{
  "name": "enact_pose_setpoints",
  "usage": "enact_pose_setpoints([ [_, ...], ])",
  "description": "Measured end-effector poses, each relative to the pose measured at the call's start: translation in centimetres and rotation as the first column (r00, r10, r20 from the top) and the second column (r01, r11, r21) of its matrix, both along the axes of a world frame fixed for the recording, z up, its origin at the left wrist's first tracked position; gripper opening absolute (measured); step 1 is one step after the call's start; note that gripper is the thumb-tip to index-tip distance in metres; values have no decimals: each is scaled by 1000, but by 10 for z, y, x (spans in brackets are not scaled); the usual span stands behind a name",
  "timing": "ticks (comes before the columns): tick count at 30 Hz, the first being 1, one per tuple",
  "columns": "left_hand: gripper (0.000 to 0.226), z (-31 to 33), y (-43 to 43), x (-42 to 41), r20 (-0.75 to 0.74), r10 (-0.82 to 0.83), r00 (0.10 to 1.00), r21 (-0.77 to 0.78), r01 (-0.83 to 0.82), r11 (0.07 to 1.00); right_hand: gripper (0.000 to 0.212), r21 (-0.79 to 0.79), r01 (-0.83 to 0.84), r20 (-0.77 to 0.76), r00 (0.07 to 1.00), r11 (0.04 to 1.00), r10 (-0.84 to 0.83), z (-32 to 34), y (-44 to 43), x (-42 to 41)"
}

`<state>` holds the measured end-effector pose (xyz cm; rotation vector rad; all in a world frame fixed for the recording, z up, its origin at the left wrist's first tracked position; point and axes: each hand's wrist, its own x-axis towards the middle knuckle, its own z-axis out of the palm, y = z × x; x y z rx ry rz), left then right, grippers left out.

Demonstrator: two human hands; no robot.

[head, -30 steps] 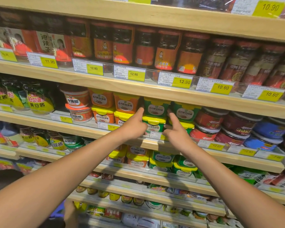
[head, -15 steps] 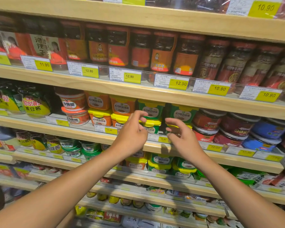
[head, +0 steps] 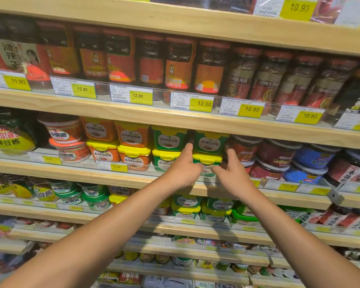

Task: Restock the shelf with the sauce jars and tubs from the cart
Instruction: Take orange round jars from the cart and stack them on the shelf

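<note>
A green sauce tub with a yellow lid (head: pixel 206 160) sits on the middle shelf (head: pixel 112 173), under a second green tub (head: pixel 209 142). My left hand (head: pixel 183 170) is at its left side, index finger stretched up between the two green columns and thumb on the tub's front. On the tub's right is my right hand (head: pixel 234 174), index finger raised along the side and thumb tip against the front. Neither hand carries anything. No cart is in view.
Orange tubs with yellow lids (head: pixel 133 160) and round red-lidded tubs (head: pixel 71 151) fill the shelf to the left. Dark red tubs (head: pixel 275 156) and blue tubs (head: pixel 312 157) stand to the right. Tall chili sauce jars (head: pixel 179 65) line the shelf above. Lower shelves hold more tubs.
Both hands drew back from the left green column with fingers curled, then moved right. They now flank the lower tub of the right green column.
</note>
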<state>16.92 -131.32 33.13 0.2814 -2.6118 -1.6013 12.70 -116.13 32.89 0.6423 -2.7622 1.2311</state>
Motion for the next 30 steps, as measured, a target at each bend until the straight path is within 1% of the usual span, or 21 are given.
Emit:
enact_pose_setpoints([
  [2, 78, 0, 1, 1, -5, 2, 1000, 16, -2, 1000, 29, -42, -8, 46, 999, 999, 10, 1, 2, -1],
  [6, 73, 1, 1, 1, -35, 13, 999, -10, -13, 1000, 37, -59, -19, 85, 996, 998, 24, 7, 6, 2],
  [11, 74, -2, 0, 4, -34, 18, 999, 13, -17, 1000, 49, -35, -28, 103, 994, 999, 32, 13, 8, 7],
  [13, 75, -3, -1, 5, -43, 19, 999, 25, -18, 1000, 48, -31, -37, 97, 994, 999, 40, 13, 7, 8],
  [16, 77, -1, -3, 9, -52, 18, 998, -35, -20, 999, 43, -17, -69, 62, 996, 997, 70, 11, 5, 7],
  [21, 82, -5, -2, 18, -66, -10, 998, -76, 5, 997, 46, -20, -91, 37, 995, 996, 91, 8, 3, 4],
  [24, 81, -8, 4, 28, -122, -2, 992, -98, -10, 995, 46, -31, -107, 48, 993, 994, 109, 10, 2, 6],
  [27, 65, -8, 16, 34, -261, 52, 964, -105, -81, 991, 51, -62, -125, 81, 988, 990, 130, 10, 5, 5],
  [29, 60, -7, 25, 33, -296, 24, 955, -94, -54, 994, 53, -82, -111, 65, 991, 990, 117, 8, 13, 5],
  [30, 59, -7, 30, 32, -289, -12, 957, -92, -15, 996, 49, -97, -83, 34, 996, 992, 86, 6, 18, 4],
])
